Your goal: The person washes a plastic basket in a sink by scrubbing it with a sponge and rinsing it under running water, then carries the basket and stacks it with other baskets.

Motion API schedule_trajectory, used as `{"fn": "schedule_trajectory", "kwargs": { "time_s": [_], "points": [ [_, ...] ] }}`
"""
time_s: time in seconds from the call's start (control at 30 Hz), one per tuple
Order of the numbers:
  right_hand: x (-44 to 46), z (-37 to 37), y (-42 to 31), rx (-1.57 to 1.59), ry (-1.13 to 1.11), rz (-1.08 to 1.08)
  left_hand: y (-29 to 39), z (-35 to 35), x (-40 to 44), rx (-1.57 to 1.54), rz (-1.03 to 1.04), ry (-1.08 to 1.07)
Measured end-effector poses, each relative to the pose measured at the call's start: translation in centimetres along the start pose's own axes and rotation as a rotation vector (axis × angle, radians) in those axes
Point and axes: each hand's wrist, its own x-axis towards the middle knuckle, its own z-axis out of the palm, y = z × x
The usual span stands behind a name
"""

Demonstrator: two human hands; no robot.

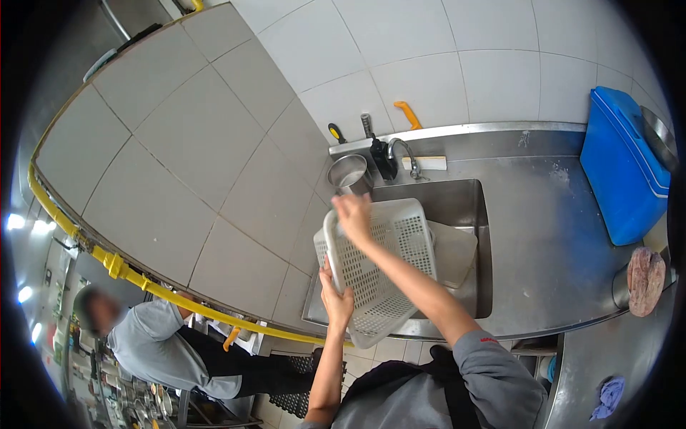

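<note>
Along the back ledge of the sink, a black-and-yellow handle [336,133], a grey handle [366,125] and an orange handle [408,116] lean by the wall. In front of them stand a black bottle [384,161] and a curved faucet [401,148], with a white strip [431,163] beside it. The right forearm crosses in front of the white perforated basket [355,280], covering part of its inside.

The basket is tilted over the left part of the sink [468,196]. The left hand [338,303] grips its near-left side; the right hand [352,217], apart from the left, is blurred at the upper rim, and whether it grasps cannot be told. A steel pot [350,171] sits just behind, its contents unclear. A pale flat sheet [455,252] lies in the sink. On the right stands a blue cooler [622,171].

The steel counter [543,250] meets a tiled wall [500,82]; beyond a yellow pipe [179,293], at left, a co-worker [153,343] in grey leans forward.
</note>
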Motion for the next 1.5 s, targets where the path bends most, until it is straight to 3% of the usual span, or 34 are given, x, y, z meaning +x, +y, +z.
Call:
{"fn": "schedule_trajectory", "kwargs": {
  "time_s": [0.07, 0.17, 0.23, 0.3, 0.37, 0.47, 0.5, 0.53, 0.63, 0.73, 0.9, 0.97, 1.03, 1.1, 1.17, 1.23, 1.33, 1.43, 1.5],
  "points": [
    [-1.7, 0.3, -3.7, 0.136, 0.047, -0.21, -1.0, 0.3, -0.7, 0.02, -0.035, 0.019],
    [-1.9, -0.5, -2.1, 0.107, 0.005, -0.283, -2.7, -0.5, -1.5, -0.097, -0.039, 0.061],
    [-2.3, 0.0, 5.9, -0.061, 0.006, -0.192, -2.0, -2.2, -2.9, -0.209, -0.113, 0.093],
    [-2.2, -1.1, 13.6, 0.024, 0.0, 0.003, -2.1, -4.0, -4.0, -0.27, -0.15, 0.115],
    [-0.2, -3.2, 15.6, -0.444, 0.092, 0.076, -2.6, -5.1, -5.3, -0.291, -0.162, 0.124],
    [0.2, -0.6, 13.4, -0.019, -0.114, 0.192, -2.4, -5.4, -4.9, -0.28, -0.277, 0.107],
    [-0.8, 1.6, 11.3, -0.248, -0.109, -0.115, -2.7, -5.2, -4.6, -0.303, -0.253, 0.101],
    [-1.8, 1.7, 6.0, -0.03, -0.108, -0.158, -2.6, -4.8, -4.3, -0.271, -0.243, 0.096],
    [-2.1, 2.5, -1.0, 0.105, -0.124, -0.224, -2.7, -4.9, -3.9, -0.218, -0.238, 0.098],
    [-1.2, 2.3, 4.2, -0.035, -0.173, -0.203, -3.2, -5.8, -4.6, -0.25, -0.24, 0.14],
    [1.4, 0.2, 17.4, -0.392, -0.108, 0.023, -3.0, -7.7, -6.0, -0.325, -0.327, 0.179],
    [2.2, -2.3, 19.5, -0.437, -0.343, 0.501, -2.5, -7.6, -5.8, -0.316, -0.335, 0.205],
    [0.7, -4.1, 20.4, -0.371, -0.254, 0.745, -2.3, -7.1, -5.4, -0.307, -0.309, 0.256],
    [-2.2, -6.2, 23.3, -0.431, -0.467, 0.752, -3.2, -7.0, -5.4, -0.315, -0.314, 0.297],
    [-4.7, -8.6, 23.0, -0.312, -0.288, 0.8, -5.1, -7.6, -5.5, -0.29, -0.358, 0.348],
    [-5.6, -8.5, 23.1, -0.386, 0.064, 0.69, -8.5, -8.2, -5.4, -0.315, -0.396, 0.393],
    [-5.9, -6.5, 19.7, -0.223, 0.04, 0.288, -11.8, -8.1, -5.0, -0.396, -0.47, 0.433],
    [-7.8, -0.6, 17.8, 0.008, -0.373, 0.192, -14.8, -6.6, -4.9, -0.516, -0.592, 0.468],
    [-8.2, 2.1, 13.8, 0.248, -0.583, 0.493, -14.2, -5.3, -5.4, -0.543, -0.677, 0.475]
  ]
}}
